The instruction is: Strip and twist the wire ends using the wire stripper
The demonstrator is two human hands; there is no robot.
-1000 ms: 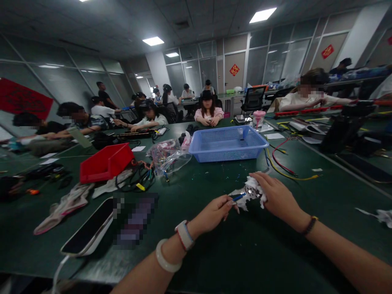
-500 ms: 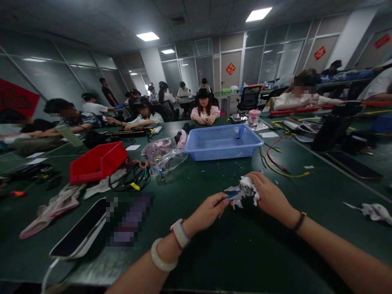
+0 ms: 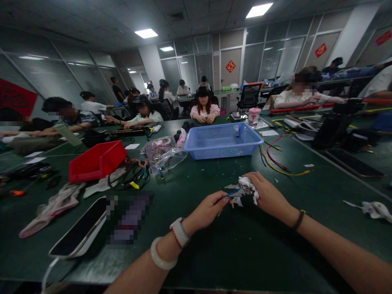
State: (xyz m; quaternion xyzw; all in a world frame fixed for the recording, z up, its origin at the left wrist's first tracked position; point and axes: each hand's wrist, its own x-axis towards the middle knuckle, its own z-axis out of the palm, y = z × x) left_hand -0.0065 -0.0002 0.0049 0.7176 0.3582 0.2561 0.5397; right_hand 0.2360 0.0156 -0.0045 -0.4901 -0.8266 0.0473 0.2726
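Between the fingertips of my left hand [image 3: 210,209] is a thin, straight blue wire-like piece [image 3: 233,192]. Its far end reaches the crumpled white tissue [image 3: 246,184] that my right hand [image 3: 267,192] grips from the right. Grey, dark-marked patches show on the tissue's near side; what they are I cannot make out. Torn white flaps hang off the tissue toward my left hand. Both hands are closed and held just above the green table [image 3: 245,253], the right one a little higher in view.
Beyond my hands stands a blue mesh basket [image 3: 222,152]. To the left are a red bin [image 3: 98,161], a clear plastic bag [image 3: 167,153] with wires, a glove-like cloth [image 3: 52,210] and a phone-like device [image 3: 81,228]. Loose wires [image 3: 275,163] and another crumpled tissue [image 3: 375,210] lie right. Several people sit around.
The view has shifted very slightly. Both hands keep the same hold on the blue piece and the tissue, and their positions are nearly unchanged.
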